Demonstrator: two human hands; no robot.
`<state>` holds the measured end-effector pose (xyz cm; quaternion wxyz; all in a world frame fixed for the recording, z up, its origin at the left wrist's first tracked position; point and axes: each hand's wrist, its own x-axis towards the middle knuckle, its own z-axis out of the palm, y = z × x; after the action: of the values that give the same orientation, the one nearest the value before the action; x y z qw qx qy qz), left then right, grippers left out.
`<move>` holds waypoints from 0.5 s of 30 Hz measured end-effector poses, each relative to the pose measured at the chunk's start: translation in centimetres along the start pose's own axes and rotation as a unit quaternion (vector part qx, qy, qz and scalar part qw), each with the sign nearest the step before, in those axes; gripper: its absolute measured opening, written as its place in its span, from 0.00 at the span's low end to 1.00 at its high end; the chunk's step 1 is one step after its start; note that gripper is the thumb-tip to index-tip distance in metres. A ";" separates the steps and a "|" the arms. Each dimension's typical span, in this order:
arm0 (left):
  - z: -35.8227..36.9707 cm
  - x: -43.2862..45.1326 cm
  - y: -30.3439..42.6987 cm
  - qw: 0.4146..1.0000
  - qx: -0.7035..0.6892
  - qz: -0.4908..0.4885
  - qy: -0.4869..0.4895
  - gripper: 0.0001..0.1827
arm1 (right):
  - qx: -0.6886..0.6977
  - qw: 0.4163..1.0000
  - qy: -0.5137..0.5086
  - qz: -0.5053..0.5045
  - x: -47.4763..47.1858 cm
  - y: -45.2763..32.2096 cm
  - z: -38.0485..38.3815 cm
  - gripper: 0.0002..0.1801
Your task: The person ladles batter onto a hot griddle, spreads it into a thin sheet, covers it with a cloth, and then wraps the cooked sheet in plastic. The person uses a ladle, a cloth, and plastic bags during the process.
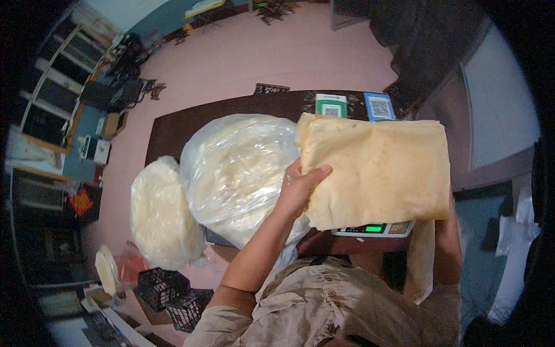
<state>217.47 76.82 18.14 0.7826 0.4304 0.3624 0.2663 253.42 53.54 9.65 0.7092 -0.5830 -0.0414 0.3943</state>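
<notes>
A thick stack of pale yellow, folded thin sheets is held up before me. My left hand grips its left edge, thumb on top and fingers beneath. My right forearm reaches up to the stack's right side; the right hand itself is hidden behind the sheets. Below the stack, a digital scale with a lit green display partly shows on the dark table. Left of my left hand lies a large clear plastic bag full of whitish material. A second filled bag sits farther left.
Two printed code cards, one green and one blue, lie at the table's far edge. Black plastic crates stand on the floor at lower left. A dark curtain hangs at upper right, and chairs stand at upper left.
</notes>
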 end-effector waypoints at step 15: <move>-26.5 -7.2 1.3 0.964 -0.107 0.062 0.234 0.26 | -0.088 0.928 -0.314 0.178 1.8 14.1 40.6 0.28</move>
<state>191.96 84.92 11.96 0.6993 0.2913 0.4780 0.4445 226.46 86.99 9.70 0.5242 -0.4869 -0.1920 0.6718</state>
